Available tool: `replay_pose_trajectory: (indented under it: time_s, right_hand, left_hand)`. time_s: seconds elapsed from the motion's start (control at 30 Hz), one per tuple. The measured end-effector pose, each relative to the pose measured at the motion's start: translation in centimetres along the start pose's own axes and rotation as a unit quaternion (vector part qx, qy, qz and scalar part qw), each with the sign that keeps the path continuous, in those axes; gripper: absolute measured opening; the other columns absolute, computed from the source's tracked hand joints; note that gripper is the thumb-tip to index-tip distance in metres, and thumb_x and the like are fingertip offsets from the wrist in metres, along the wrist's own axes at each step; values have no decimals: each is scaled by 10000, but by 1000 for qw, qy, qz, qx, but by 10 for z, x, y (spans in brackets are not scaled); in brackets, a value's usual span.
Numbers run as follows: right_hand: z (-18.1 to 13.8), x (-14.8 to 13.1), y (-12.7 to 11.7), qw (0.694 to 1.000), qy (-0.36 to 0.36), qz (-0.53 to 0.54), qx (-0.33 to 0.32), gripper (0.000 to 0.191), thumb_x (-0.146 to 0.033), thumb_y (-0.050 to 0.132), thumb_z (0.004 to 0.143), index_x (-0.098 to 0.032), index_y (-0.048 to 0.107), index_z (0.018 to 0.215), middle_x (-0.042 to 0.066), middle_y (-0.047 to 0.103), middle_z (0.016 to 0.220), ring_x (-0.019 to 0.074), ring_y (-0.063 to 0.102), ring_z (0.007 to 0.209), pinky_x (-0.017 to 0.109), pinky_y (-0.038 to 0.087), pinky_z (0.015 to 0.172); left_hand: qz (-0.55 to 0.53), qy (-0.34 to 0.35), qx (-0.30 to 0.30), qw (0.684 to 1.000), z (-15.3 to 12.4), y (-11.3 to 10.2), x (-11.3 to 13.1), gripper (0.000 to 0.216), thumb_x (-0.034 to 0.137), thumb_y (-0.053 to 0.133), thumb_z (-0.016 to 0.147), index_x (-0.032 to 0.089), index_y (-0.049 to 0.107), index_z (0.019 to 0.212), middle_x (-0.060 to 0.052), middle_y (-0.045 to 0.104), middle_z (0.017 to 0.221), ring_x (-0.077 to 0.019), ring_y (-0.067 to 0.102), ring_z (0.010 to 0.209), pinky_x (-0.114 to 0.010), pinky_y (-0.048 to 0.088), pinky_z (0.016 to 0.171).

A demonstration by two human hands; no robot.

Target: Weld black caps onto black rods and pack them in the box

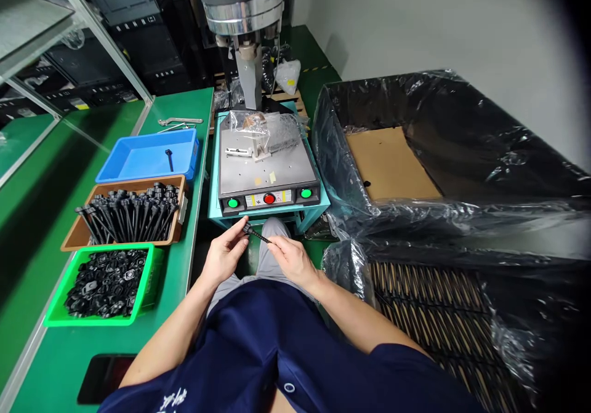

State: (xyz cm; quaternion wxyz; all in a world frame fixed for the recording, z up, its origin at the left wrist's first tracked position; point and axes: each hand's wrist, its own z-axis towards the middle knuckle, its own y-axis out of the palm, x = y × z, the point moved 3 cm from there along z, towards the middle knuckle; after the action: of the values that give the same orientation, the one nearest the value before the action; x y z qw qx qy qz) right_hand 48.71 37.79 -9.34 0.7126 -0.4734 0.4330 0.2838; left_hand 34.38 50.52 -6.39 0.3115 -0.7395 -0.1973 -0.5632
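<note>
Both my hands are in front of my lap, below the machine's button panel. My left hand (pixel 225 254) pinches the head end of a thin black cable-tie-like part (pixel 257 235). My right hand (pixel 292 258) grips the tail end of the same part with closed fingers. The part runs slanted between the two hands. To my left, a brown tray (pixel 83 233) holds several black long-stemmed parts, and a green bin (pixel 141 299) holds several small black flat pieces.
A teal press machine (pixel 268 207) with two green buttons and a red one stands straight ahead. A blue tray (pixel 148 154) with one black part lies on the green bench (pixel 41 216). A large plastic-lined crate (pixel 462 154) with cardboard fills the right. A black phone (pixel 105 376) lies near me.
</note>
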Motion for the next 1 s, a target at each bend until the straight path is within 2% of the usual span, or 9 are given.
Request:
replay_pose_trajectory:
  time_s: [0.17,0.3,0.47,0.57,0.67,0.77,0.87,0.93,1.0]
  right_hand:
    - [0,1,3,1000,13,16,-10,239,-313,418,999,-190,622,978,44,619,772,166,577,709,276,433,668]
    - [2,14,13,994,66,90,-21,218,-341,458,974,-195,619,970,22,611,738,150,574,675,265,446,643]
    - [20,26,32,922,158,344,-88,349,-501,558,898,-196,580,1066,4,631,736,129,590,567,249,478,535]
    - [39,30,30,887,161,430,-48,454,-564,532,906,-188,553,1161,-17,600,641,113,550,503,216,431,471]
    - [60,41,23,869,176,462,-16,442,-562,529,914,-171,578,1116,-59,503,532,76,422,415,178,315,392]
    - [87,60,15,864,201,461,12,441,-549,626,844,-174,593,1073,-52,532,596,58,393,409,168,264,358]
    - [125,78,12,875,217,428,64,427,-515,679,790,-182,596,1043,-3,626,755,59,477,472,163,336,385]
    - [158,83,17,884,218,409,61,359,-455,695,781,-177,602,990,11,639,799,68,527,520,178,422,439]
    - [192,86,26,886,230,400,52,292,-391,692,787,-181,599,966,6,631,790,82,553,541,212,491,486]
  left_hand:
    - [-28,4,11,1000,2,4,-5,580,363,657,853,230,528,1403,-87,478,1491,-236,582,1234,-396,437,1089]
    - [-4,49,34,998,13,3,-5,508,368,659,853,218,598,1334,-101,558,1418,-253,589,1228,-419,463,1065]
    - [70,146,53,985,37,12,2,326,329,608,895,231,695,1194,-81,670,1271,-233,594,1223,-419,439,1093]
    - [105,178,15,978,49,24,5,311,300,596,901,252,696,1192,-69,678,1259,-226,591,1224,-426,441,1089]
    - [117,184,-16,976,63,32,5,309,295,590,898,254,701,1184,-71,664,1282,-239,555,1269,-455,400,1118]
    - [94,137,1,986,95,23,1,383,337,652,848,227,682,1214,-97,649,1302,-264,573,1241,-458,418,1093]
    - [15,67,102,992,150,-9,3,452,410,696,794,165,683,1173,-144,678,1228,-276,638,1123,-420,490,990]
    - [-34,60,184,981,194,-34,11,469,442,716,764,137,684,1119,-160,685,1187,-269,640,1099,-384,504,940]
    - [-68,40,228,970,235,-53,22,500,469,738,733,137,669,1100,-150,680,1171,-240,645,1049,-336,520,858]
